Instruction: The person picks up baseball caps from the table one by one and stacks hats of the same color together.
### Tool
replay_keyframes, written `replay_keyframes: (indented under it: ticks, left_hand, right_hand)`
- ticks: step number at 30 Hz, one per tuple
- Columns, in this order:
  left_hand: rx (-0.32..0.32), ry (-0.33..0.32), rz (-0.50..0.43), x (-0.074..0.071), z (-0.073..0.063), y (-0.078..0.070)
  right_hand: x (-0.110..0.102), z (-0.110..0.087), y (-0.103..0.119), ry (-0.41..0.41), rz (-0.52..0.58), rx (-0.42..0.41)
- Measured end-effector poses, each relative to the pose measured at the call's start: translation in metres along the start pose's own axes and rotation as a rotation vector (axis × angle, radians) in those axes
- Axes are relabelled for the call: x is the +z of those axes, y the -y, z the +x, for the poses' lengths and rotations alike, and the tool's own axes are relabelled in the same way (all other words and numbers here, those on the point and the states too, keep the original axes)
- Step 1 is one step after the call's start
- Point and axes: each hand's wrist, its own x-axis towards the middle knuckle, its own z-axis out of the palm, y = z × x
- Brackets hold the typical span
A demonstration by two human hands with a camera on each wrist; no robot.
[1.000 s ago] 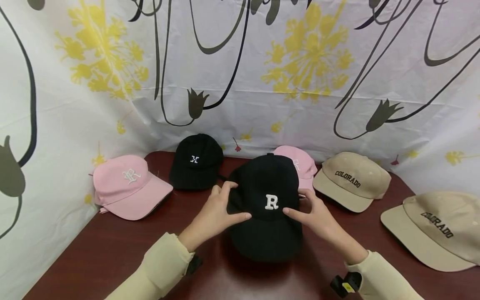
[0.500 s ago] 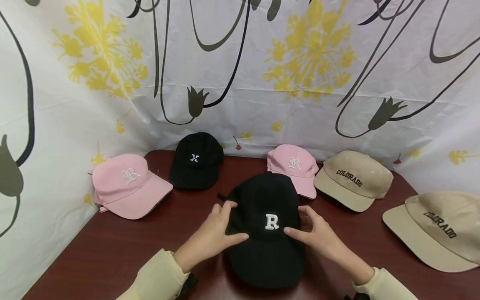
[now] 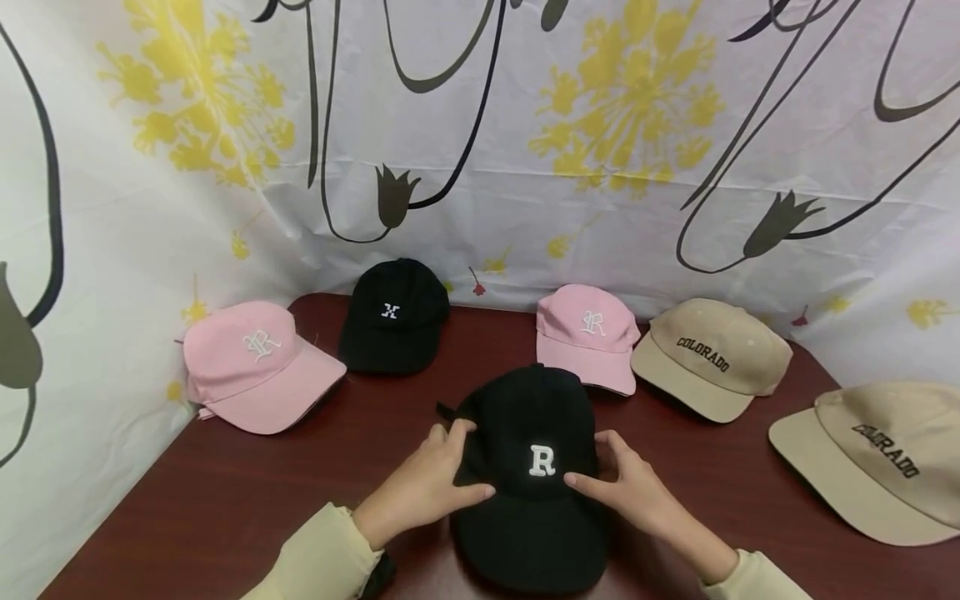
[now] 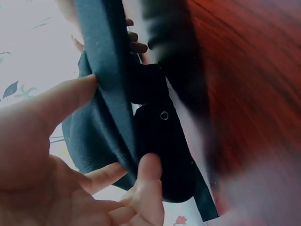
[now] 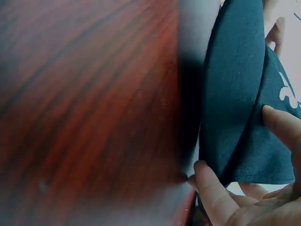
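A black baseball cap (image 3: 528, 408) with a white letter R faces me at the front middle of the table. My left hand (image 3: 423, 487) grips its left side, thumb on the front near the brim. On the opposite side, my right hand (image 3: 637, 487) holds it likewise, its thumb just right of the R. The left wrist view shows the cap's dark brim (image 4: 106, 56) and back strap close over the wood. Seen from the right wrist, the brim (image 5: 233, 80) stands beside its shadow; whether it touches the table is unclear.
Behind, on the dark red table (image 3: 247, 517), stand a pink cap (image 3: 255, 367), a black cap with a small white mark (image 3: 393, 321), another pink cap (image 3: 588, 337) and a beige COLORADO cap (image 3: 708, 358). A second beige cap (image 3: 885, 462) lies at right. Patterned cloth (image 3: 480, 108) hangs behind.
Both hands have brought the black R cap nearer and lower, away from the pink cap behind it, which now shows fully. The grip looks the same; the other caps stay put.
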Motion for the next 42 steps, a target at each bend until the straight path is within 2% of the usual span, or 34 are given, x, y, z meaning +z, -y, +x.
replay_keyframes:
  ticks: [10, 18, 29, 42]
  left_hand:
    - [-0.023, 0.077, -0.009, 0.000, 0.004, 0.007]
    - [-0.004, 0.049, 0.060, 0.008, 0.005, 0.011]
    - [-0.023, 0.052, 0.103, 0.008, 0.008, 0.011]
    - [-0.058, 0.067, 0.114, 0.006, 0.007, 0.007]
  right_hand:
    - [0.006, 0.002, -0.001, -0.009, -0.087, 0.018]
    - [0.003, 0.001, -0.009, 0.057, -0.034, -0.050]
    - [0.004, 0.004, -0.008, -0.008, -0.180, -0.047]
    - [0.003, 0.002, -0.007, 0.058, -0.144, -0.014]
